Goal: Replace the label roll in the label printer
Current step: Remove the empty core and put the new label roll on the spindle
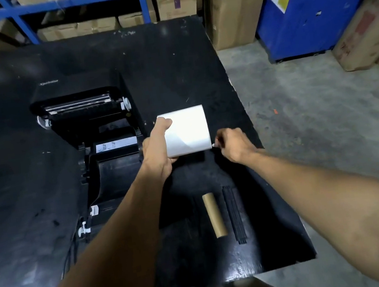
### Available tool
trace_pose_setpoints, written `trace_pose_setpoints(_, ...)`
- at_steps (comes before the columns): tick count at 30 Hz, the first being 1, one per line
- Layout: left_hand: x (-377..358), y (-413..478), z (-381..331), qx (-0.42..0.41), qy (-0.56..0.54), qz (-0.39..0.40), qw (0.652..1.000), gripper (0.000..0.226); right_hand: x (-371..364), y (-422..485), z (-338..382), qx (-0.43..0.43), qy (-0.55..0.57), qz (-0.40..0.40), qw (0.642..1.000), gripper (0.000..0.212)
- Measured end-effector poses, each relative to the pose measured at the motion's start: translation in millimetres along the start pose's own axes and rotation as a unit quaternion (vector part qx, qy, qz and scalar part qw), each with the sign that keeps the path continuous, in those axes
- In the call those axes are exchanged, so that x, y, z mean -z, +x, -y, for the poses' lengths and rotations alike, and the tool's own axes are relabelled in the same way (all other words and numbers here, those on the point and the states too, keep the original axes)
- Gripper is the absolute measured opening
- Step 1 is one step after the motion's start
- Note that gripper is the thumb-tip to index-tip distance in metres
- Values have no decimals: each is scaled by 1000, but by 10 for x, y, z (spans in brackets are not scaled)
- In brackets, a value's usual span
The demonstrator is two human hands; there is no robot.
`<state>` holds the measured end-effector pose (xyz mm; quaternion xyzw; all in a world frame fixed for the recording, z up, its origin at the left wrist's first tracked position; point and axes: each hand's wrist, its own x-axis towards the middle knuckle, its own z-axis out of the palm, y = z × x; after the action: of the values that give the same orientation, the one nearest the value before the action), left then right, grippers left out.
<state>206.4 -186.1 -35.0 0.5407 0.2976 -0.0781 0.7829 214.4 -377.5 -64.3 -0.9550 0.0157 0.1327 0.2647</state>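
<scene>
A white label roll (pixel 188 131) hangs above the black table, just right of the open black label printer (pixel 100 141). My left hand (pixel 157 147) grips the roll's left end, thumb over its top. My right hand (pixel 231 144) pinches at the roll's lower right corner with closed fingers. The printer's lid (pixel 79 98) is tilted back and its roll bay (pixel 117 175) shows no roll. A bare brown cardboard core (pixel 214 215) lies on the table near me, and a black spindle rod (pixel 234 215) lies right beside it.
The black table (pixel 172 60) ends at a right edge by my right forearm, with grey concrete floor beyond. A blue cabinet (pixel 307 17) and cardboard boxes (pixel 230 6) stand at the back right. A blue rack frame with boxes stands behind the table.
</scene>
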Motion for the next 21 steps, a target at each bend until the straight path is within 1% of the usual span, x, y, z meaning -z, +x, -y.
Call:
trace_pose_setpoints(3, -62, 84, 55, 6, -8, -14, 1000, 66, -117, -24, -129, 66, -123, 81, 987, 25)
trace_pose_setpoints(4, -79, 106, 78, 9, -10, -17, 1000, 64, -148, -28, -184, 82, -151, 100, 980, 24)
trace_pose_setpoints(6, -80, 119, 94, 15, -12, -20, 1000, 63, -197, -71, -241, 104, -178, 98, 974, 25)
trace_pose_setpoints(9, -101, 132, 103, 17, -3, -30, 999, 56, -304, -92, -321, 143, -203, 64, 967, 32)
trace_pose_setpoints(11, -116, 112, 100, 8, -1, -32, 999, 44, -369, -147, -337, 136, -235, 64, 960, 43)
trace_pose_setpoints(12, -126, 88, 96, 6, -2, -32, 999, 43, -376, -171, -327, 126, -242, 75, 959, 48)
trace_pose_setpoints(14, -128, 36, 70, 7, -4, -30, 1000, 58, -291, -204, -242, 103, -221, 96, 965, 52)
trace_pose_setpoints(16, -101, -24, 45, 3, 3, -16, 1000, 75, -129, -232, -121, 65, -186, 135, 971, 43)
trace_pose_setpoints(17, -78, -54, 34, 0, 10, -6, 1000, 76, -49, -262, -66, 43, -171, 145, 974, 37)
trace_pose_setpoints(18, -55, -83, 19, -8, 18, 4, 1000, 68, 20, -305, -11, 26, -158, 139, 977, 32)
trace_pose_setpoints(20, -14, -150, -22, -27, 23, 20, 999, 39, 65, -409, 55, 8, -139, 92, 986, 29)
trace_pose_setpoints(21, 2, -183, -37, -29, 20, 28, 999, 31, 41, -472, 84, -1, -129, 72, 989, 28)
